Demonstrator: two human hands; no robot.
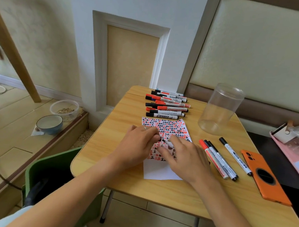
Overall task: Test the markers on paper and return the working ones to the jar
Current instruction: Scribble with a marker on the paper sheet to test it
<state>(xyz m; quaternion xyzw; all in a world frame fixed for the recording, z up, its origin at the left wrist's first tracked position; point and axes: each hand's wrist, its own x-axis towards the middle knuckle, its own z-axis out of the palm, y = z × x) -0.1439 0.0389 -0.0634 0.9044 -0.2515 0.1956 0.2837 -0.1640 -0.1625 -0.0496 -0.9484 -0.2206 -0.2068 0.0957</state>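
Observation:
A white paper (161, 172) covered in red and black test marks lies on the wooden table (127, 115). Both hands meet over it on one marker (167, 143): my left hand (138, 146) pinches what looks like its black cap end, and my right hand (186, 158) holds the white barrel, mostly hidden. A pile of several red and black markers (166, 105) lies beyond the paper. Several more markers (218, 159) lie to the right. The clear plastic jar (219, 108) stands upright with nothing in it at the back right.
An orange phone (264, 176) lies face down near the table's right edge. A pink tray (294, 144) with clutter sits further right. A green bin (56, 177) stands below the table's left corner; bowls (49, 124) sit on the floor step.

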